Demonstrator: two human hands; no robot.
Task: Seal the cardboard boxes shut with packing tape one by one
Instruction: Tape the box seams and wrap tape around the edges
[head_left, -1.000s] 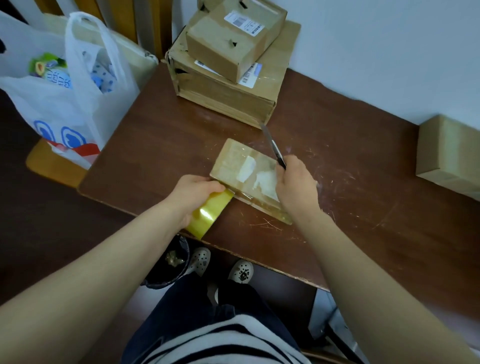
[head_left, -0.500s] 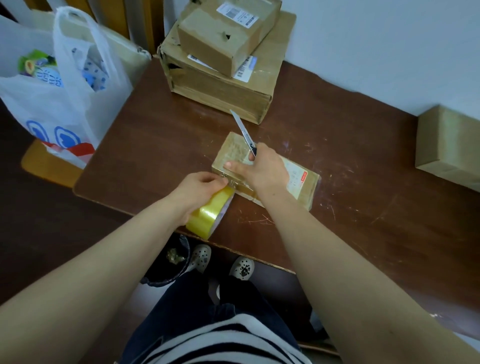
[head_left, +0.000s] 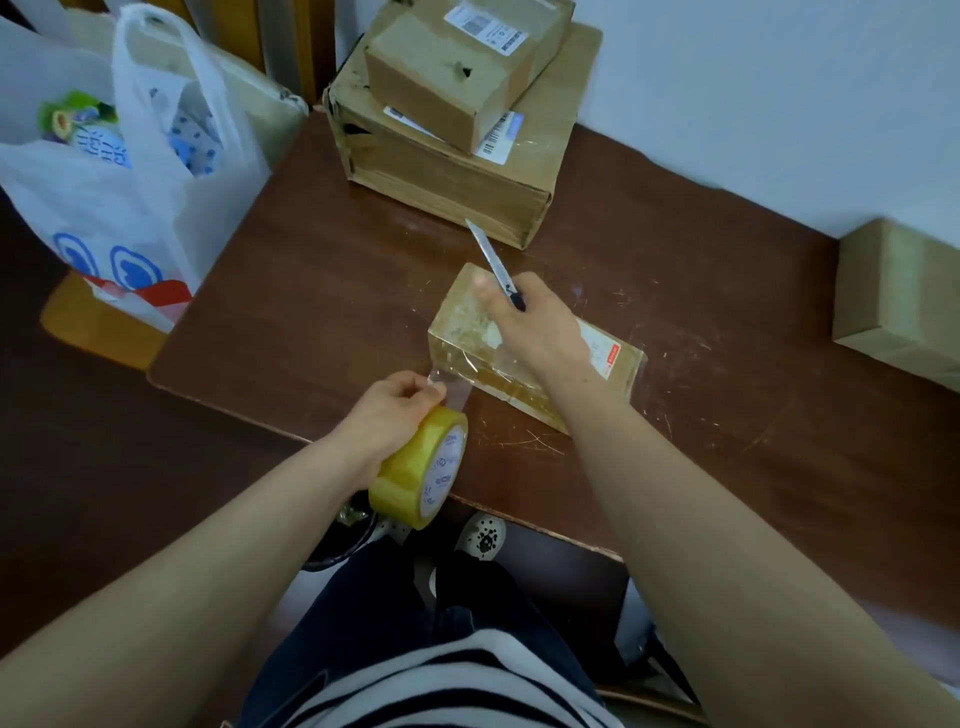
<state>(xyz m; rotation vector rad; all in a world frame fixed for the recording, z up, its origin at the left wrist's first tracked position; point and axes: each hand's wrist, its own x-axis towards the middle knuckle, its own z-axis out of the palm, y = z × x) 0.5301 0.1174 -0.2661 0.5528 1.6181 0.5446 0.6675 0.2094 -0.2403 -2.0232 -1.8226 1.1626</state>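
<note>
A small flat cardboard box (head_left: 613, 364), glossy with clear tape, lies near the front edge of the brown table (head_left: 322, 312). My right hand (head_left: 535, 332) rests on top of the box and holds a utility knife (head_left: 496, 265) whose blade points up and away to the left. My left hand (head_left: 389, 415) grips a roll of yellowish packing tape (head_left: 421, 467) at the table's front edge. A short clear strip of tape (head_left: 452, 389) stretches from the roll to the box's near left corner.
Two cardboard boxes sit stacked at the back of the table, a small one (head_left: 457, 78) on a large one (head_left: 447, 171). Another box (head_left: 898, 301) stands at the right edge. A white plastic bag (head_left: 119, 171) with goods sits on a chair to the left.
My left hand has pulled the tape roll back from the box, drawing out a strip. The box was laid flat, and my right hand with the knife shifted left on top of it.
</note>
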